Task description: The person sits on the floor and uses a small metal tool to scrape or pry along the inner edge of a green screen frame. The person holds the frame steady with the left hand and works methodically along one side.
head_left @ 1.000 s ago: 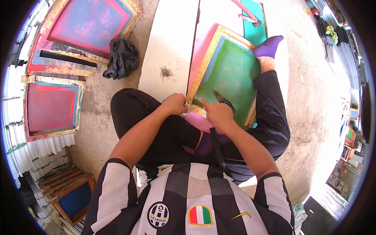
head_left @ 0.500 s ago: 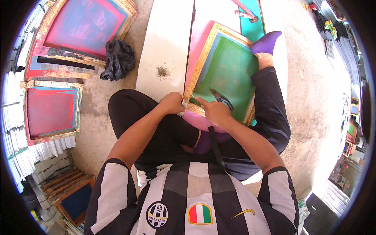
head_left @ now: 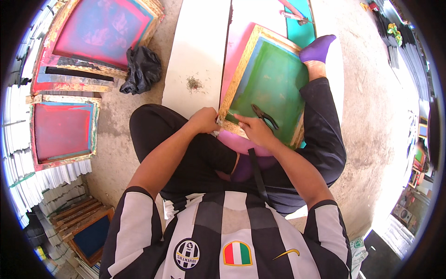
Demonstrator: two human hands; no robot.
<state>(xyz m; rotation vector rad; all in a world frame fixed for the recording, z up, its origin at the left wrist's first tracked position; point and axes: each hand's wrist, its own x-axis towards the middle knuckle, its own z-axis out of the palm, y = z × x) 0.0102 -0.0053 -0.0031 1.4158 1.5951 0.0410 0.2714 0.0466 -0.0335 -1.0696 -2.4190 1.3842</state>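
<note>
A wooden screen-printing frame with green-stained mesh lies tilted across my lap and the board. At its near left corner my left hand is closed on the edge, with a whitish scrap at the fingertips. My right hand is closed over the near rail, its index finger pointing at that same corner. Something thin and light shows at this fingertip; its other end is hidden in the hand. Dark-handled pliers rest on the mesh just beyond my right hand.
Dark clippings sit on the white board. A hammer-like tool lies at the far end. My sock-clad foot is by the frame's right side. A black plastic bag and pink-stained screens are on the left.
My right hand has shifted slightly to the right, its fingertip drawing back a little from the corner. My left hand stays at the frame's corner, and the pliers remain on the mesh.
</note>
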